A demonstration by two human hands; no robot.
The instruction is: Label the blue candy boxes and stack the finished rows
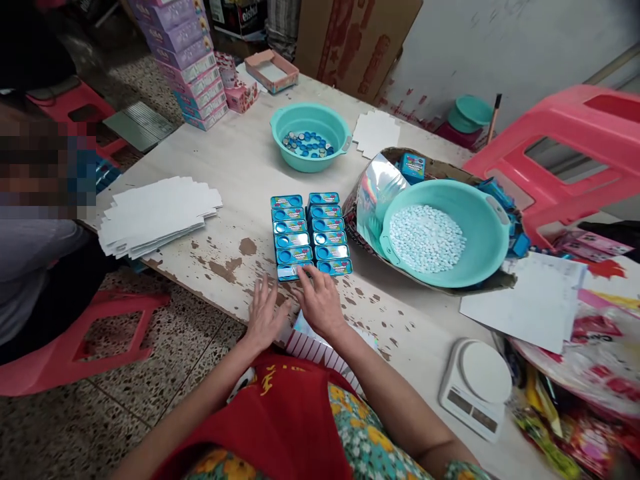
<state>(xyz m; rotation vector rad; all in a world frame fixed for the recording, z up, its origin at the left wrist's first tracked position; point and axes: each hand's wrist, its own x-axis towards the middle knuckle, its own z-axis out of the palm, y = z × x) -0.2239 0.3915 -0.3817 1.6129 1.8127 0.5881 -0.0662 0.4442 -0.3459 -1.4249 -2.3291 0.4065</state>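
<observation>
Two columns of small flat blue tins (293, 240) lie in front of me on the worn table, with printed lids facing up. At the near end of the left column, a pale sticker strip (287, 272) lies across a tin. My right hand (320, 303) has its fingertips together on that strip's right end. Beside it, my left hand (265, 313) rests near the table edge, fingers spread and holding nothing. Shiny sticker sheets (325, 340) lie under my right wrist, partly hidden by my arm.
A turquoise basin (310, 157) holds blue and silver tins or caps. Another basin (445, 267) with pale candies sits on a carton. White card (157, 213) is stacked left; a scale (475, 387) stands right. A person (35, 267) sits at left.
</observation>
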